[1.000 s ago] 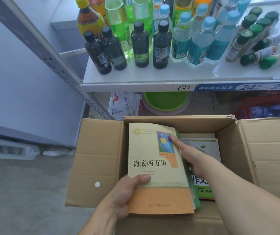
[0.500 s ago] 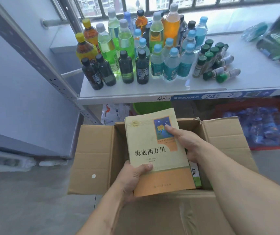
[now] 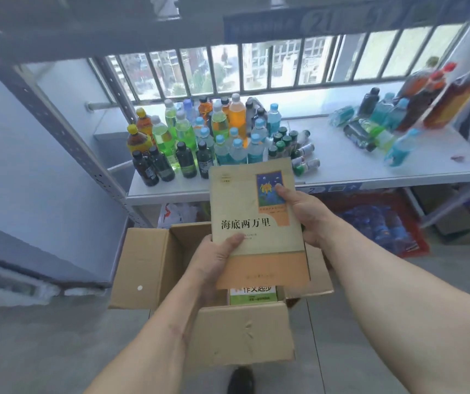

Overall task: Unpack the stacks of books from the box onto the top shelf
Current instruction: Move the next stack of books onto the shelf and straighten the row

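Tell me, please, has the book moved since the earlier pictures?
Yes. The book has risen out of the box: earlier it lay inside the opening, now its top edge overlaps the bottle shelf.

The book (image 3: 259,223) has a cream cover with an orange band along the bottom, dark green characters and a blue picture panel. Below it, a book with a green-and-white cover (image 3: 252,294) lies in the plain brown cardboard box (image 3: 142,265). The bottles (image 3: 199,137) look green, orange, pale blue and dark. A red crate (image 3: 381,228), blurred, holds something blue.
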